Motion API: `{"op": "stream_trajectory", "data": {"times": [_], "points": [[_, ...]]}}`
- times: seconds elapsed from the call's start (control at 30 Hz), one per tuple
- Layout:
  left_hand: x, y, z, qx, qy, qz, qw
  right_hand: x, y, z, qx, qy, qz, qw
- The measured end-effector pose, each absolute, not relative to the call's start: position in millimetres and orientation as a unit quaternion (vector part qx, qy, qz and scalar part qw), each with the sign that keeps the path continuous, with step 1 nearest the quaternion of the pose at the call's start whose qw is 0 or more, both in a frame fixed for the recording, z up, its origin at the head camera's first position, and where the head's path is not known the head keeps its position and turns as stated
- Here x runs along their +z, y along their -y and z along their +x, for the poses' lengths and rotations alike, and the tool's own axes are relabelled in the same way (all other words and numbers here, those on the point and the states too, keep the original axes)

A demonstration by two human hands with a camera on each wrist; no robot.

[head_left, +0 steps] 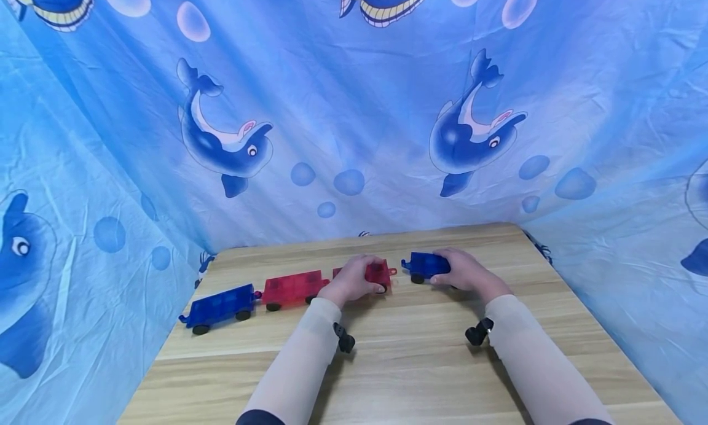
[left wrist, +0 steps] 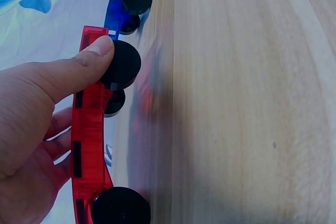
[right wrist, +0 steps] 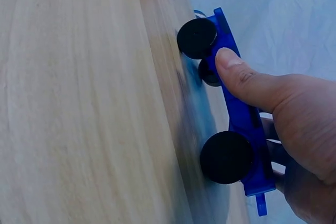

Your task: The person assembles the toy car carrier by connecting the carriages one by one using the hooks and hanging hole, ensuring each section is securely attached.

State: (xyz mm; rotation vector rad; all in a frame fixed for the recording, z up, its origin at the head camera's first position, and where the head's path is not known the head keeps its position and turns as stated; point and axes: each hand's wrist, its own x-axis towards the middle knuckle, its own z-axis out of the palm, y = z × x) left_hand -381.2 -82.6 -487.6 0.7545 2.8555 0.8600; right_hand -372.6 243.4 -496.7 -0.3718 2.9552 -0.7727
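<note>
Four flat toy train wagons with black wheels stand in a rough row in the head view. My left hand (head_left: 351, 280) grips a see-through red wagon (head_left: 379, 274) from above, its thumb on the near side by a wheel in the left wrist view. My right hand (head_left: 467, 272) holds a blue wagon (head_left: 424, 265) the same way, thumb (right wrist: 247, 80) against its side. A small gap parts the blue wagon's hook from the red wagon's ring. To the left stand another red wagon (head_left: 293, 288) and another blue wagon (head_left: 221, 305), end to end. My left hand hides the joint between the red wagons.
The wagons stand toward the back of a wood-grain table (head_left: 409, 363). A blue cloth (head_left: 354, 105) printed with dolphins hangs behind the table and along both sides. Small black wrist cameras sit on both sleeves.
</note>
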Motion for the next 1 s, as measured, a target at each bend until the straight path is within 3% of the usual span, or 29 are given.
{"op": "stream_trajectory", "data": {"times": [1.0], "points": [[-487.7,82.2,-380.7,0.293,-0.926,0.236,0.035,-499.2,-223.4,-372.0,-0.223,-0.963,-0.15,0.027]]}}
